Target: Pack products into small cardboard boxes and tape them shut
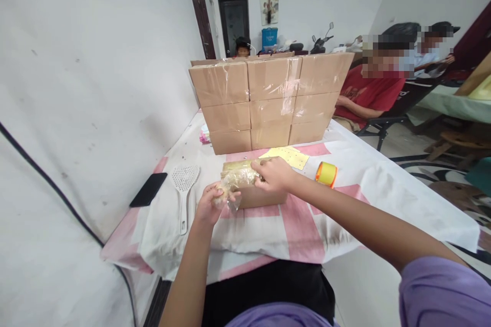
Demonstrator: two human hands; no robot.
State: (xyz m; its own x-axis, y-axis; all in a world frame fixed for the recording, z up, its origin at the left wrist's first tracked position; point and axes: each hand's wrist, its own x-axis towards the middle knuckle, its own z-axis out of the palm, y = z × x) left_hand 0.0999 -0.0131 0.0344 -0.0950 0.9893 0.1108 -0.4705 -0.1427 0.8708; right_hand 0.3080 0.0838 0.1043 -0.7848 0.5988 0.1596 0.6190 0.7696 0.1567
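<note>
A small cardboard box (pixel 258 196) lies on the pink and white cloth (pixel 299 225) in front of me. A clear plastic bag (pixel 237 180) with something pale inside rests at the box's top left. My left hand (pixel 210 205) is closed on the bag's left end. My right hand (pixel 273 173) is curled over the box's top edge, its fingers pinching the bag's right end. Both hands hold the bag against the box.
A wall of stacked, taped cardboard boxes (pixel 270 102) stands at the table's far side. A yellow tape roll (pixel 326 173), a yellow sheet (pixel 286 156), a white slotted scoop (pixel 184 188) and a black phone (pixel 148 189) lie around. People sit at the right and behind the boxes.
</note>
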